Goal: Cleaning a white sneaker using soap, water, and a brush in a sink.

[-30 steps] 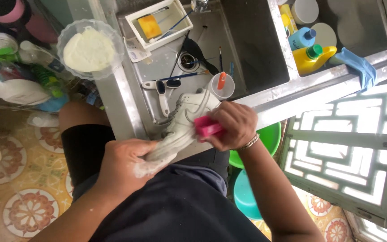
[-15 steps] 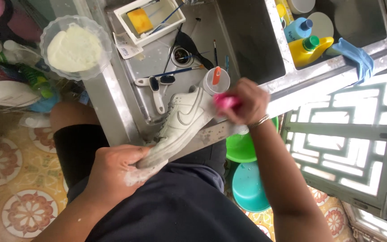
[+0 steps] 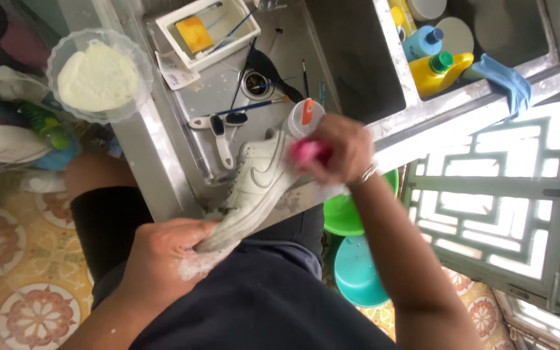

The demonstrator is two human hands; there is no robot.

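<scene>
A white sneaker (image 3: 254, 181) lies slanted over the front edge of a steel sink (image 3: 163, 162). My left hand (image 3: 163, 249) grips its soapy heel end near my lap. A pink brush (image 3: 306, 150) is held in my right hand (image 3: 335, 149), pressed against the shoe's toe end. The brush is blurred and mostly covered by my fingers.
In the sink lie two small brushes (image 3: 218, 129), paintbrushes, a plastic cup (image 3: 303, 116) and a white tray with a yellow sponge (image 3: 194, 32). A bowl of white paste (image 3: 98, 74) sits on the left rim. Bottles (image 3: 435, 68) and a blue cloth (image 3: 503, 78) stand at right; green and teal basins (image 3: 358, 272) below.
My right hand with the pink brush moved from the middle of the shoe up to its toe end. The view shifted slightly; my left hand kept its grip on the heel.
</scene>
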